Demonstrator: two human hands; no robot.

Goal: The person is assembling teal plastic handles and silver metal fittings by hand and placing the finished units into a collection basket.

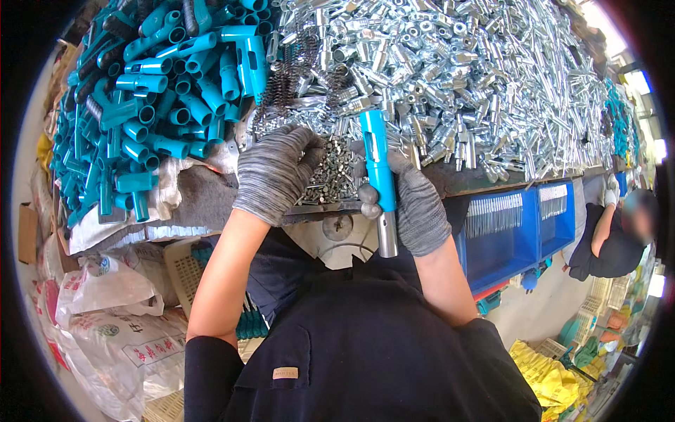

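Nearest cam: dark top, both bare forearms coming up from the lower edge, both hands in grey knit gloves.

R hand: fingers clamped round a teal handle, held upright just off the front edge of the surface. A silver metal tube sticks out the bottom of the handle, below the fist. Top of the handle stands clear above the glove, w/ a slot in its side.

L hand: palm down, fingers curled together onto a small pile of short metal pins at the surface's front edge. Can't tell if it's actually got one pinched, fingertips are buried in the pile. The two hands are near each other, pin pile between them.

Under the surface: white woven sacks lower left, a pale plastic crate beside them, blue bins w/ silver parts on the right. Yellow bags on the floor, bottom right.

Further back on the surface: big heap of teal plastic handles on the left, some dark coil springs mid, then a wide heap of silver metal fittings covering centre to right.

Far right edge: another person in dark clothes, seated or bent over, well apart.
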